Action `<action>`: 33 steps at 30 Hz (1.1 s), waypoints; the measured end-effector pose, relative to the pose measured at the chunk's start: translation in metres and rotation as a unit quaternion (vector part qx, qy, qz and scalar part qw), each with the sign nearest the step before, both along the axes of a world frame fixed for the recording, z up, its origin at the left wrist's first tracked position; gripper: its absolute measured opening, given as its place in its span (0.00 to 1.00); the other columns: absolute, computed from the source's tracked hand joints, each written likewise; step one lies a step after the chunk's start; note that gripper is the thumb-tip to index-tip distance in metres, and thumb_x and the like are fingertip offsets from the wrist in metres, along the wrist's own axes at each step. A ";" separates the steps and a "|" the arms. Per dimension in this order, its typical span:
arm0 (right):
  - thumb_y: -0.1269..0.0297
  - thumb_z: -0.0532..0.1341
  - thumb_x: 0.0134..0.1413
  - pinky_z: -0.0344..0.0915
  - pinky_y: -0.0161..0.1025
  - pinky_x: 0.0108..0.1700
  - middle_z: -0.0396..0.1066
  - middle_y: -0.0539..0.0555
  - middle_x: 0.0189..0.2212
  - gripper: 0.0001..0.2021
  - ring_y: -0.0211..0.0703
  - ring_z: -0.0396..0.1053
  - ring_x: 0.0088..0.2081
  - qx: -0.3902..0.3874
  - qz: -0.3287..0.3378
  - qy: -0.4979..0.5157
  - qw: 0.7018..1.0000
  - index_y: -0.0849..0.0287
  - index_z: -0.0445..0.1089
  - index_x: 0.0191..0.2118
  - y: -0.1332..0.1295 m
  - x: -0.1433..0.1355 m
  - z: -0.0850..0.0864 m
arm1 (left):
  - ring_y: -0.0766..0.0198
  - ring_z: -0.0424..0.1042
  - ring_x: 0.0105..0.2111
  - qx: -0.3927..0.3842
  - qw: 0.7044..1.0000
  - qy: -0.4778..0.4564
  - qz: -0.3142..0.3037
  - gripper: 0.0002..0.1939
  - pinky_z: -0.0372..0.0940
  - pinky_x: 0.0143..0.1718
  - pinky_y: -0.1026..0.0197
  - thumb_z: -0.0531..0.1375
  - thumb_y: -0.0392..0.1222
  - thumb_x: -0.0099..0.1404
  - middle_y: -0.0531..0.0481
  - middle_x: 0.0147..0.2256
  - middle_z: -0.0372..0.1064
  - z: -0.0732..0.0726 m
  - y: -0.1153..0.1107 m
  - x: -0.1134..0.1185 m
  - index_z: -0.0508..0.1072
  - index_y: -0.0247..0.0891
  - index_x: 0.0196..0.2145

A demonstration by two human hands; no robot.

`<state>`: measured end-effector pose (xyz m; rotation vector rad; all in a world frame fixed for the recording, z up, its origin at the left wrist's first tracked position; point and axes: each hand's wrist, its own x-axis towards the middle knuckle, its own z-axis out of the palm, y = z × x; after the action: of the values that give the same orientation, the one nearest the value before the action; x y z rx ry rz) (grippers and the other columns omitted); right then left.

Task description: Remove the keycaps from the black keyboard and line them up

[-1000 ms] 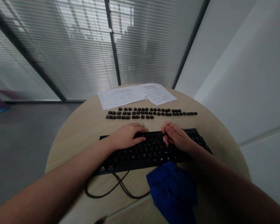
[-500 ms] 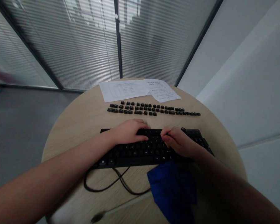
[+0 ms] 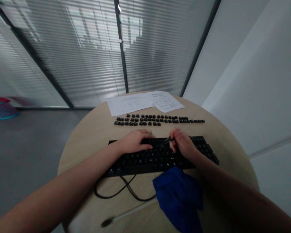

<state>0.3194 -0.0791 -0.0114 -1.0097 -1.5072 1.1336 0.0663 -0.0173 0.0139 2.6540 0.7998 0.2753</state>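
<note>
A black keyboard [image 3: 140, 169] lies across the table in front of me. My left hand [image 3: 135, 141] rests on its upper left part, thumb stretched over the keys and the other fingers on the far edge. My right hand [image 3: 181, 142] is closed around what looks like a keycap puller [image 3: 167, 141]; its thin wire prongs point left and down to the keys, and whether they touch a key I cannot tell. Beyond the keyboard, many loose black keycaps [image 3: 149, 120] stand in rows.
Two printed sheets [image 3: 129, 103] lie at the far side of the round table [image 3: 87, 136]. A blue cloth [image 3: 179, 197] is in front of the keyboard, beside its black cable [image 3: 135, 195] and a thin brush [image 3: 108, 222]. A basket [image 3: 4, 110] stands on the floor.
The camera view has tilted up slightly. My right hand has turned, and the wire prongs now show over the keys. My left hand stays on the keyboard.
</note>
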 end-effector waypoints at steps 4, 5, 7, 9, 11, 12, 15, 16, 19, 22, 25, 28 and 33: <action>0.34 0.55 0.59 0.55 0.32 0.16 0.54 0.39 0.16 0.24 0.34 0.58 0.13 -0.003 -0.044 0.080 0.996 0.53 0.57 0.33 0.009 0.002 0.004 | 0.54 0.75 0.46 -0.008 1.000 -0.017 -0.010 0.21 0.67 0.51 0.53 0.61 0.49 0.68 0.42 0.47 0.75 0.001 -0.001 -0.003 0.76 0.38 0.54; 0.35 0.56 0.59 0.55 0.31 0.16 0.54 0.39 0.16 0.24 0.34 0.58 0.14 -0.004 -0.041 0.073 0.997 0.53 0.58 0.33 0.010 0.001 0.004 | 0.54 0.74 0.49 -0.011 1.000 -0.027 -0.010 0.21 0.66 0.53 0.53 0.61 0.49 0.68 0.42 0.49 0.75 0.003 -0.002 -0.003 0.75 0.39 0.55; 0.36 0.56 0.60 0.56 0.31 0.16 0.56 0.40 0.17 0.23 0.34 0.59 0.14 -0.005 -0.036 0.062 0.997 0.53 0.59 0.34 0.010 0.000 0.005 | 0.54 0.72 0.53 -0.011 0.998 -0.060 0.002 0.22 0.64 0.57 0.50 0.62 0.48 0.68 0.42 0.54 0.74 0.009 -0.004 -0.002 0.73 0.40 0.58; 0.37 0.55 0.61 0.57 0.31 0.16 0.57 0.40 0.17 0.23 0.34 0.59 0.15 0.000 -0.038 0.060 0.998 0.54 0.59 0.34 0.009 -0.001 0.005 | 0.55 0.72 0.53 -0.016 0.995 -0.096 0.028 0.22 0.66 0.55 0.50 0.62 0.47 0.68 0.43 0.55 0.74 0.019 -0.008 0.002 0.73 0.42 0.57; 0.37 0.54 0.62 0.57 0.30 0.17 0.59 0.41 0.17 0.23 0.33 0.60 0.15 0.006 -0.039 0.059 0.997 0.54 0.59 0.35 0.008 -0.001 0.007 | 0.57 0.74 0.48 -0.037 0.991 -0.119 0.046 0.18 0.70 0.48 0.54 0.62 0.46 0.68 0.44 0.52 0.76 0.029 -0.012 0.011 0.75 0.42 0.54; 0.37 0.54 0.62 0.57 0.30 0.17 0.60 0.41 0.18 0.22 0.33 0.61 0.16 0.009 -0.040 0.061 0.997 0.54 0.60 0.35 0.008 -0.001 0.008 | 0.58 0.75 0.45 -0.047 0.990 -0.124 0.049 0.17 0.71 0.44 0.57 0.62 0.45 0.68 0.45 0.50 0.77 0.034 -0.013 0.017 0.76 0.41 0.52; 0.38 0.54 0.63 0.56 0.29 0.17 0.62 0.42 0.19 0.22 0.33 0.62 0.16 0.016 -0.046 0.075 0.996 0.54 0.60 0.36 0.008 0.000 0.013 | 0.61 0.76 0.40 -0.048 0.991 -0.121 0.042 0.11 0.70 0.41 0.60 0.63 0.42 0.66 0.48 0.43 0.79 0.043 -0.016 0.034 0.79 0.41 0.46; 0.38 0.54 0.63 0.55 0.29 0.17 0.62 0.42 0.19 0.22 0.33 0.62 0.16 0.019 -0.050 0.080 0.995 0.54 0.60 0.36 0.008 0.001 0.015 | 0.62 0.76 0.39 -0.044 0.991 -0.121 0.043 0.10 0.70 0.42 0.60 0.64 0.40 0.65 0.49 0.41 0.79 0.044 -0.016 0.040 0.80 0.40 0.44; 0.38 0.54 0.62 0.54 0.30 0.17 0.63 0.43 0.19 0.22 0.33 0.63 0.16 0.034 -0.050 0.089 0.994 0.54 0.60 0.35 0.009 0.002 0.021 | 0.64 0.76 0.35 -0.048 0.989 -0.128 0.064 0.06 0.70 0.41 0.61 0.64 0.38 0.64 0.52 0.37 0.80 0.045 -0.013 0.049 0.80 0.39 0.39; 0.38 0.55 0.62 0.54 0.31 0.18 0.63 0.43 0.20 0.22 0.34 0.62 0.17 0.044 -0.056 0.088 0.994 0.55 0.61 0.35 0.013 0.008 0.025 | 0.64 0.75 0.33 -0.067 0.987 -0.123 0.074 0.06 0.69 0.37 0.62 0.64 0.41 0.64 0.52 0.35 0.79 0.046 -0.004 0.051 0.80 0.39 0.38; 0.37 0.55 0.62 0.55 0.33 0.19 0.61 0.43 0.18 0.23 0.35 0.61 0.17 0.063 -0.102 0.084 0.989 0.55 0.62 0.34 0.022 0.020 0.027 | 0.63 0.75 0.32 -0.068 0.987 -0.119 0.088 0.08 0.69 0.36 0.61 0.63 0.44 0.64 0.51 0.34 0.79 0.045 0.015 0.054 0.79 0.39 0.38; 0.37 0.53 0.63 0.56 0.34 0.20 0.60 0.43 0.17 0.23 0.36 0.59 0.17 0.093 -0.178 0.081 0.976 0.54 0.62 0.35 0.033 0.037 0.025 | 0.61 0.75 0.35 0.006 0.991 -0.081 0.109 0.07 0.69 0.40 0.59 0.63 0.42 0.64 0.50 0.36 0.79 0.040 0.038 0.067 0.79 0.40 0.38; 0.41 0.52 0.66 0.59 0.37 0.24 0.61 0.44 0.17 0.20 0.39 0.61 0.18 0.119 -0.238 0.027 0.963 0.53 0.63 0.35 0.042 0.052 0.021 | 0.52 0.75 0.41 0.174 0.977 0.081 0.093 0.09 0.67 0.45 0.52 0.62 0.38 0.62 0.47 0.36 0.79 0.021 0.057 0.097 0.80 0.43 0.39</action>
<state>0.3718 -0.0370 0.0096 -1.0860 -1.2297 0.6180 0.1636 0.0395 0.0348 2.9585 1.1498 0.2709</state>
